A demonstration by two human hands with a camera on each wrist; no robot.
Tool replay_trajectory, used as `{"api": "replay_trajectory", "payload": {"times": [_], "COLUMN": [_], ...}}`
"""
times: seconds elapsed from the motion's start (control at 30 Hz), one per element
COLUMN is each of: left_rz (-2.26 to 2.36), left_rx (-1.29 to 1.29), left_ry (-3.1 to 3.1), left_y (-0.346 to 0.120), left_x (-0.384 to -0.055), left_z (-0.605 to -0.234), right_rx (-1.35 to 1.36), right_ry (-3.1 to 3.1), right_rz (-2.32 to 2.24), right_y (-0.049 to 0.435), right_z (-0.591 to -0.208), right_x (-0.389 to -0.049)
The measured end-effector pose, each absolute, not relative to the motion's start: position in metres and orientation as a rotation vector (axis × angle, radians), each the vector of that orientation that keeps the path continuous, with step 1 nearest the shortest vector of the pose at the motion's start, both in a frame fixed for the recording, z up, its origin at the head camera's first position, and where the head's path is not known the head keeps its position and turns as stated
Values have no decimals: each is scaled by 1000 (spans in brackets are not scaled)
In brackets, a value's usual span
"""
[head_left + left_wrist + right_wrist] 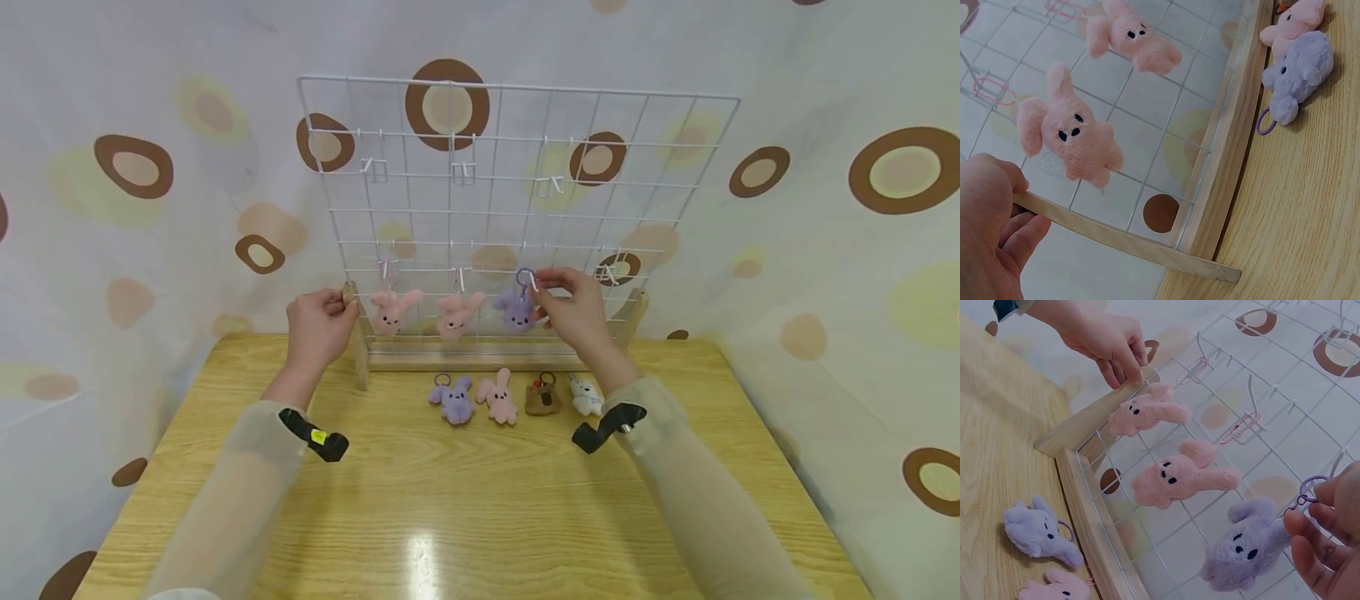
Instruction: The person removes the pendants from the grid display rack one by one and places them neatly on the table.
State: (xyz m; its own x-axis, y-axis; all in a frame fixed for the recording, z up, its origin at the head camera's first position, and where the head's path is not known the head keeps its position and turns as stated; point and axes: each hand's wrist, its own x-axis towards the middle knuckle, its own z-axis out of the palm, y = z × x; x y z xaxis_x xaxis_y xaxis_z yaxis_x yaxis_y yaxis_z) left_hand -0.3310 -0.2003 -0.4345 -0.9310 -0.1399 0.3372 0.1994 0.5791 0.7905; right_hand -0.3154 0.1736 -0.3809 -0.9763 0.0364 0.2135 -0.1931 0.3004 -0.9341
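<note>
My right hand (576, 310) pinches the purple ring of a purple plush bunny keychain (1241, 544) at a white hook on the wire grid rack (517, 87). In the right wrist view the ring (1314, 487) sits by the hook's tip; whether it is over the tip I cannot tell. With thumb and fingers my left hand (321, 327) grips the upper end of the rack's left wooden foot (1129, 234). Two pink plush bunny keychains (393, 312) hang from hooks to the left of the purple one.
Lying on the wooden table (465, 500) before the rack are another purple bunny (456, 402), a pink bunny (498, 398), a brown plush keychain (542, 398) and a white plush keychain (585, 397). More white hooks (463, 172) are on the grid's upper part; a spotted curtain hangs behind.
</note>
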Motion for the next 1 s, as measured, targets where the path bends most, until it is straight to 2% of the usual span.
{"api": "replay_trajectory", "payload": {"times": [0.4, 1.0], "left_rz": [-1286, -1272], "left_rx": [-56, -58], "left_ry": [-2447, -2441], "left_y": [-198, -199], "left_x": [-331, -328], "left_z": [-436, -434], "right_rx": [142, 252], "right_ry": [-2421, -2428], "right_rz": [1695, 1719], "right_y": [182, 189], "right_z": [-380, -366], "right_x": [-313, -287]}}
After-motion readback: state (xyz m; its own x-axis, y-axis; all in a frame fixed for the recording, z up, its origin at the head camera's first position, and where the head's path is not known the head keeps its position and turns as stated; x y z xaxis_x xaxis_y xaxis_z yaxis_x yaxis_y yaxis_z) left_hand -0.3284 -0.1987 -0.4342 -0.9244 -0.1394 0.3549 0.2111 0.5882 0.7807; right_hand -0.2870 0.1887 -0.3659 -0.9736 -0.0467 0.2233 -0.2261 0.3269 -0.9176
